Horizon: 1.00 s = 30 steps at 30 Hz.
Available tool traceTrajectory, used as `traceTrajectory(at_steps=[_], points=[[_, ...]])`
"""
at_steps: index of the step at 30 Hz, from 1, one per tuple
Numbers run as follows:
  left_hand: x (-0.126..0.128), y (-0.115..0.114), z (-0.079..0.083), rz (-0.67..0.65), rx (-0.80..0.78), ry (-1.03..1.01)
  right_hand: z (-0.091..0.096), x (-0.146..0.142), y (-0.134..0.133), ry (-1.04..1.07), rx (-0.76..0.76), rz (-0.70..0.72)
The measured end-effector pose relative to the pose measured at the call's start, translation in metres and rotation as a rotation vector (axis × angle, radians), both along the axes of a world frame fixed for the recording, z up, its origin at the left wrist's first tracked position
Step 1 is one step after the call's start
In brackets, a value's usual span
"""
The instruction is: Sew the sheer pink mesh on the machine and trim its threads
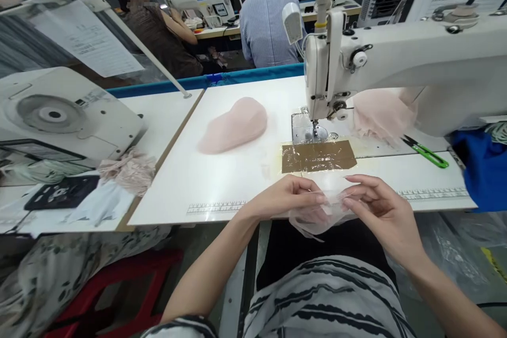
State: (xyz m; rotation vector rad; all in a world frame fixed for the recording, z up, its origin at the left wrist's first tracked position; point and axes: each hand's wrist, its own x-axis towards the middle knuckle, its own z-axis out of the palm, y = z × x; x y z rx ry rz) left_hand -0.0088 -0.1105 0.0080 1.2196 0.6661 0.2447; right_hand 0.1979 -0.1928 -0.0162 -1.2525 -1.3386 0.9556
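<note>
Between my two hands, just over the table's front edge, hangs a sheer pale pink piece of fabric (312, 221). My left hand (295, 196) pinches it between thumb and fingers, with part of the cloth draped below. On the other side, my right hand (374, 208) grips the fabric's edge between thumb and fingertips. Beyond my hands stands a white sewing machine (380, 58), its needle over the metal needle plate (307, 129). A brown taped patch (319, 157) lies in front of that plate. Flat to the left rests a stack of pink cut fabric pieces (237, 125).
More pink fabric (382, 113) sits under the machine arm, beside green-handled thread snips (425, 151). Blue cloth (481, 169) hangs at the right. Measuring tape strips (216, 207) run along the front edge. Another machine (67, 116) stands left, and two people sit beyond the table.
</note>
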Motion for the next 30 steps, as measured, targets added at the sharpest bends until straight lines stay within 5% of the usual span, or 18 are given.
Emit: traceTrajectory(at_steps=[14, 25, 30], points=[[-0.019, -0.021, -0.001, -0.038, 0.007, 0.046, 0.005, 0.009, 0.019, -0.127, 0.005, 0.041], [-0.016, -0.052, -0.011, 0.213, -0.108, -0.122, 0.001, 0.019, 0.043, -0.348, 0.106, 0.095], [-0.015, -0.058, -0.014, 0.289, -0.057, -0.086, -0.001, 0.052, 0.051, -0.645, 0.341, -0.006]])
